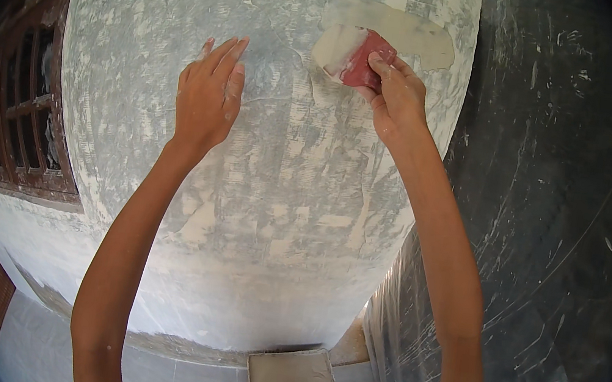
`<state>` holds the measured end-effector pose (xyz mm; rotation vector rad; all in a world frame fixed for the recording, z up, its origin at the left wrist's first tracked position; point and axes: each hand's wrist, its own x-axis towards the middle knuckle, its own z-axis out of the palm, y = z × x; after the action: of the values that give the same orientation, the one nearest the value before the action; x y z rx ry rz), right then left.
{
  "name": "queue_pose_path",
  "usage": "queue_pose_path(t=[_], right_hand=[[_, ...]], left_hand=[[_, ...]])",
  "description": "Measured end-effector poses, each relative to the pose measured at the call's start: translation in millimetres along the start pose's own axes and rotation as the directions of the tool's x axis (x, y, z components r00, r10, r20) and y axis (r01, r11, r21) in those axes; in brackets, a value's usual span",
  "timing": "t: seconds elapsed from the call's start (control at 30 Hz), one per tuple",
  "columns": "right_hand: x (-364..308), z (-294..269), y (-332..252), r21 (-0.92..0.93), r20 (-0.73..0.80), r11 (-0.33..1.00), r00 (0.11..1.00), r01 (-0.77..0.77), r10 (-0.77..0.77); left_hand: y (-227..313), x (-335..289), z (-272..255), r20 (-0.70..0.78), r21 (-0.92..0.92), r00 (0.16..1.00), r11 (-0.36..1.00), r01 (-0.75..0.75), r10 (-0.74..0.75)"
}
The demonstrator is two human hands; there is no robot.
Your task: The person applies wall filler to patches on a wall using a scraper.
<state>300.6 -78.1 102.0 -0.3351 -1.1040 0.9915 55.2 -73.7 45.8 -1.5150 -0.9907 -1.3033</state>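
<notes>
My right hand (401, 100) grips a red putty scraper (370, 58), thumb on its near face, held up against the upper right part of the wall (265, 209). Pale wet filler (339, 45) lies at the scraper's edge, and a smooth fresh patch (424, 41) of it spreads behind and to the right. Raised to the left, my left hand (210, 91) has its fingers stretched out, holding nothing, in front of the wall or resting on it; I cannot tell which. Whitish smears mark its fingers. The wall is grey with patchy cream filler.
At the left is a brown wooden window frame (29, 111) with dark panes. Dark plastic sheeting (539, 220), splashed with white, hangs along the right. A flat rectangular tray or board (295, 373) lies on the grey tiled floor (183, 378) below.
</notes>
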Motion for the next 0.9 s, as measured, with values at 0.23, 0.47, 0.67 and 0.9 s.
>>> queue_pose_path(t=[0.23,0.47,0.67,0.9], right_hand=[[56.9,26.3,6.5,-0.313,0.043,0.819,0.869,0.481,-0.494],[82.6,52.9,25.7,-0.394,0.402,0.112,0.280,0.913,-0.872],[110.3,51.1,66.9,-0.361,0.589,-0.320,-0.052,0.876,-0.806],[125.8,44.8,89.5,-0.339,0.724,-0.471,-0.093,0.814,-0.683]], left_hand=[[-16.7,27.7,35.7,-0.012,0.110,1.000,0.994,0.013,-0.012],[-43.6,58.1,62.6,-0.111,0.237,0.994,0.971,0.025,0.002],[-59.0,61.3,76.5,-0.165,0.255,0.986,0.967,0.019,0.024],[-64.8,62.1,73.9,-0.166,0.247,0.985,0.969,-0.004,0.046]])
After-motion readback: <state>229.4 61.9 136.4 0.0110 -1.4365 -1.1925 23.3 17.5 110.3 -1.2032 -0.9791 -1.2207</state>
